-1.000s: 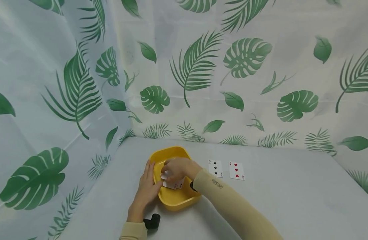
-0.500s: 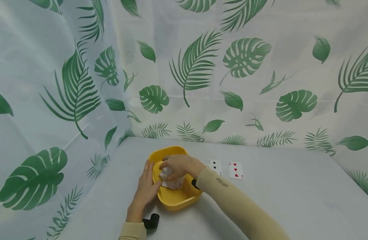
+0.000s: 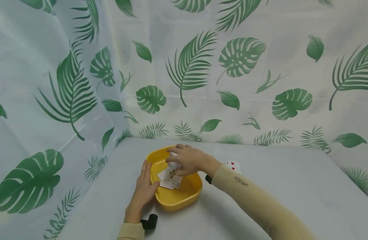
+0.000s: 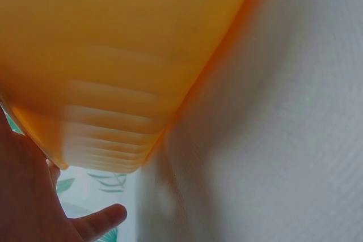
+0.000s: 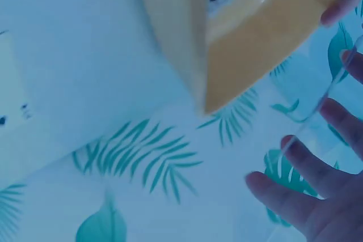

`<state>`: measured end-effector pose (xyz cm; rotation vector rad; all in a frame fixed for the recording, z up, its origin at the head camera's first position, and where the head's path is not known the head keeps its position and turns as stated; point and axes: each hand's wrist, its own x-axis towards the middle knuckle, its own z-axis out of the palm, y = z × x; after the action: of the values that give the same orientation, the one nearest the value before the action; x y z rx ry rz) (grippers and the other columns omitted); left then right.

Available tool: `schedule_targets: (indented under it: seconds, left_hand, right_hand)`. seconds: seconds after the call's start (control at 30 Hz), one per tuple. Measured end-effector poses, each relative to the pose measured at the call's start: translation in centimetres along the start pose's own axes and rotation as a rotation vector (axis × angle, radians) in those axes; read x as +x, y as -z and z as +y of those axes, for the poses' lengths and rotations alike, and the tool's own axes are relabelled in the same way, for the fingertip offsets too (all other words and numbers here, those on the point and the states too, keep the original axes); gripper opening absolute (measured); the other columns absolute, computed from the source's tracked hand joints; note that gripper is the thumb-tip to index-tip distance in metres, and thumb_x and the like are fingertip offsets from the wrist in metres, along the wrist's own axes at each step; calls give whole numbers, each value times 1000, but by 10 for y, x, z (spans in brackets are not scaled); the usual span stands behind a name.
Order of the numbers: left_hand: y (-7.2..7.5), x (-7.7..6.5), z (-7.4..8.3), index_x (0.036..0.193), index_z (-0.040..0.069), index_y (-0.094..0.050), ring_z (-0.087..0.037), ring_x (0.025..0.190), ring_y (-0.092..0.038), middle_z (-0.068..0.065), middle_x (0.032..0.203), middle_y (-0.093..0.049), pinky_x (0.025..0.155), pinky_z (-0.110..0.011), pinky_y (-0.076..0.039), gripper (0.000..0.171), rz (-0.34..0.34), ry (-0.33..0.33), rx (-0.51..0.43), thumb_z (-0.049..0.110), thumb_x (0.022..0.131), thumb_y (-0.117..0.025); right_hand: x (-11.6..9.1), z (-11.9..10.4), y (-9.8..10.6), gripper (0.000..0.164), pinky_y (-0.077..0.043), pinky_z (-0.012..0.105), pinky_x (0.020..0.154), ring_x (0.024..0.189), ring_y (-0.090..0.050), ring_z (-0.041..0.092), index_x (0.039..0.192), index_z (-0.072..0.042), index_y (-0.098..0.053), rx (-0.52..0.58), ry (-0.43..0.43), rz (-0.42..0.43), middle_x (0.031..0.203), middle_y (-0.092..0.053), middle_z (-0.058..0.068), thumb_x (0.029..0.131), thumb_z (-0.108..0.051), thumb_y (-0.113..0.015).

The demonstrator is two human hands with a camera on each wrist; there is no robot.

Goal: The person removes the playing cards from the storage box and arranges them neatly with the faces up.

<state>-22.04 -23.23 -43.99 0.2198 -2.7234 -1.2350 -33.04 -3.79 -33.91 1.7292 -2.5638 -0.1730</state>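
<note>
My left hand [image 3: 143, 191] rests along the left side of a yellow plastic tub [image 3: 178, 201], fingers and thumb laid straight over its rim. In the left wrist view the tub's ribbed outer wall [image 4: 108, 117] fills much of the picture. My right hand [image 3: 189, 160] is over the tub's far right part, holding a white playing card [image 3: 174, 163] by its edges. That card appears edge-on between the fingertips in the right wrist view. Below it, several playing cards [image 3: 169, 178] lie overlapped in the tub, the top one bearing a brown figure.
On the white table [image 3: 276, 193], right of the tub, lies a three of hearts [image 3: 232, 165], partly behind the right forearm. A black-pip card [image 5: 11, 89] shows in the right wrist view. Leaf-print curtains [image 3: 249, 120] stand behind and at the left.
My right hand has moved up and right with a card, uncovering the figured card in the tub. Its forearm now covers the black-pip card. The left hand stays at the rim.
</note>
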Motion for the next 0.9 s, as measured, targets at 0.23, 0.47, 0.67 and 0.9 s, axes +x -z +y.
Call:
schedule_targets:
  seconds: [0.23, 0.47, 0.67, 0.9]
  left_hand:
    - [-3, 0, 0, 161, 5, -17, -45, 148, -17, -12, 169, -1, 115, -63, -17, 81, -6, 12, -12, 13, 89, -55]
    - [-2, 0, 2, 161, 4, -16, -44, 149, -17, -12, 169, 1, 116, -62, -16, 82, -7, 11, -17, 12, 88, -54]
    - [-3, -1, 2, 161, 5, -15, -44, 149, -15, -11, 169, 3, 116, -62, -15, 82, -20, 23, -10, 12, 89, -53]
    - [-1, -4, 5, 162, 6, -13, -46, 148, -15, -10, 169, 5, 115, -63, -16, 84, -30, 29, -26, 12, 88, -54]
  right_hand:
    - [-47, 28, -13, 44, -36, 58, 108, 134, -42, 37, 135, -27, -62, -23, 27, 113, 150, -47, 9, 91, -32, -64]
    - [-98, 58, -42, 40, -35, 65, 103, 127, -47, 39, 128, -23, -66, -24, -5, 199, 142, -52, 11, 88, -26, -61]
    - [-145, 82, -68, 42, -35, 66, 104, 130, -46, 43, 128, -19, -63, 56, -114, 178, 142, -51, 15, 87, -22, -64]
    - [-189, 101, -88, 45, -38, 67, 100, 131, -45, 47, 130, -16, -62, 43, -192, 157, 141, -51, 16, 86, -21, -67]
